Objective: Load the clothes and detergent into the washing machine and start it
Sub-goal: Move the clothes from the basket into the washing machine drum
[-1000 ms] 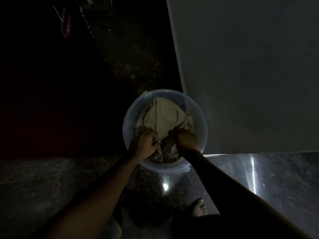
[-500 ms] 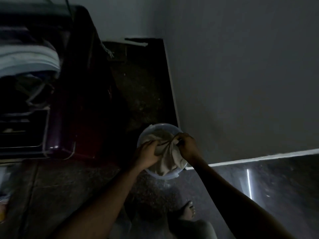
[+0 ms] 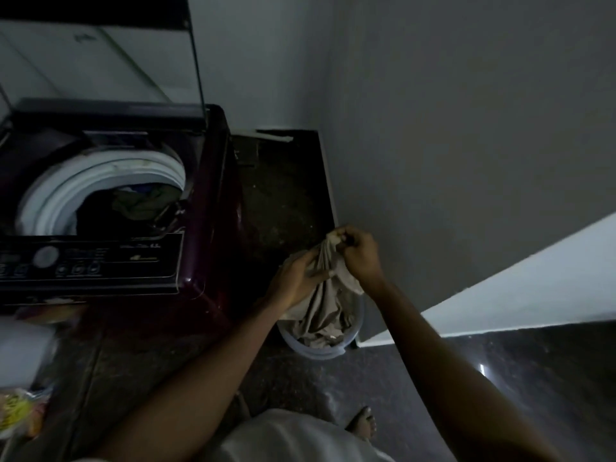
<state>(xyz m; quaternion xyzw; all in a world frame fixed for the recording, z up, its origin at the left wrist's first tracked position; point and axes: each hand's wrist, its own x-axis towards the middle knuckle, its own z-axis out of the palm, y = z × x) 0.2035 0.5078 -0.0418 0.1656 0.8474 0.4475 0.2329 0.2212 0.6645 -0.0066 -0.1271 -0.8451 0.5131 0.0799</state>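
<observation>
Item, nearest: pale garment at the bottom edge, worn by the person, with one bare foot on the dark speckled floor beside it. Item: blurred yellow packet at the lower left edge, kind not legible. Item: two bare forearms reaching forward over the floor. Item: translucent round tub, standing on the floor against the foot of the grey wall, just right of the washing machine. Item: beige cloth, bunched and drawn up out of the tub, its lower folds lying inside. Left hand clenched round the cloth from the left side. Right hand pinching the topmost gather, fingers curled tight. Both hands above the tub, well apart from the machine's opening. Item: top-loading washing machine, dark maroon casing, to the left. Control panel along its near edge, with a round dial and a row of buttons, markings too dim to read. White drum rim beyond the panel, with dark and green clothes already inside. Glass lid raised upright at the back.
</observation>
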